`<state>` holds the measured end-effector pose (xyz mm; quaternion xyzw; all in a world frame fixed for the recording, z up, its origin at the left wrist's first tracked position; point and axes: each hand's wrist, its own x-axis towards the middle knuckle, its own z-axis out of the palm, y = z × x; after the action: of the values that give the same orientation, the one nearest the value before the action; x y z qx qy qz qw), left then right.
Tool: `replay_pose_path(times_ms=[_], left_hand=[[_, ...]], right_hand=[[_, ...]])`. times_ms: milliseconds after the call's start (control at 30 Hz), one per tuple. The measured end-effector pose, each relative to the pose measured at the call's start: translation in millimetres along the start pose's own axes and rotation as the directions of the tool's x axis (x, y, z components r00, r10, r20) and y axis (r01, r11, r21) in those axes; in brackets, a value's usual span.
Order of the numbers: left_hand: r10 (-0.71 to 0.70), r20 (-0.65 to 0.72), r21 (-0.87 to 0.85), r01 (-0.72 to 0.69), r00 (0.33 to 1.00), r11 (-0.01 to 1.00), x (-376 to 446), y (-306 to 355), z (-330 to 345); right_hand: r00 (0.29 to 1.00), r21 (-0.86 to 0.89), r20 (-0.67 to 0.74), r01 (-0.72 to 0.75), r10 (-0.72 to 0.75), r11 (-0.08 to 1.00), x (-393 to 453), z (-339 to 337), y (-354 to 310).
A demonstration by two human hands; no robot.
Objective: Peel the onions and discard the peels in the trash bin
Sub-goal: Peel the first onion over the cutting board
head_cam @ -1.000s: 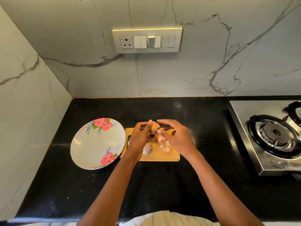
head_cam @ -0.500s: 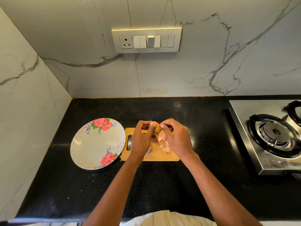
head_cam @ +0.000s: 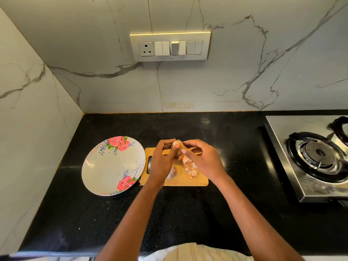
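Landmark: the wooden cutting board lies flat on the black surface.
Left hand: the left hand is above the board's left half, fingers and thumb curled round an onion and gripping it.
Right hand: the right hand is above the board's right half, its thumb and forefinger pinching at the held onion's skin.
Held onion: raised over the board's far edge, between both hands, not touching the wood.
Second onion: another onion rests on the board, partly hidden under the left hand.
Peels: a loose heap of peels lies on the board, right of that second onion.
Plate: a floral plate sits just left of the board.
Stove: a gas stove stands well right of the board.
Trash bin: cannot be made out.
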<state>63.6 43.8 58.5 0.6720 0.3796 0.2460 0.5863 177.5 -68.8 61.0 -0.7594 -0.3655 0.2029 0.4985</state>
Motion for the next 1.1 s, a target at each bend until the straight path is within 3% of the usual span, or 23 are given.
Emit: replay_pose_path(times_ms=[100, 267, 567, 700, 867, 1100], left_hand=[[0.011, 0.007, 0.050, -0.012, 1.000, 0.999, -1.3, -0.6, -1.2], [0.029, 0.051, 0.078, -0.033, 0.998, 0.996, -5.5, -1.5, -3.7], [-0.003, 0.170, -0.181, 0.034, 0.985, 0.983, -11.0, -5.3, -4.2], [-0.042, 0.167, -0.266, 0.086, 0.985, 0.960, -10.6, -4.1, -5.2], [-0.047, 0.128, -0.242, 0.078, 0.991, 0.967, -9.0, -2.7, -4.5], [-0.092, 0.165, -0.377, 0.149, 0.982, 0.914, -12.7, -5.1, -3.6]], right_hand=[[0.998, -0.056, -0.064, -0.001, -0.002, 0.998, -0.4, 2.9, 4.5], [0.996, 0.005, -0.081, -0.042, 0.042, 0.999, -0.2, 4.4, 5.5], [0.969, 0.325, -0.098, -0.183, 0.225, 0.928, -3.1, 9.6, -3.4], [0.990, 0.257, -0.045, -0.121, 0.137, 0.959, -3.9, 6.5, 1.0], [0.994, 0.142, -0.076, -0.072, 0.083, 0.987, -2.3, 5.3, -1.9], [0.971, 0.236, -0.150, -0.147, 0.186, 0.961, -6.0, 20.3, -3.1]])
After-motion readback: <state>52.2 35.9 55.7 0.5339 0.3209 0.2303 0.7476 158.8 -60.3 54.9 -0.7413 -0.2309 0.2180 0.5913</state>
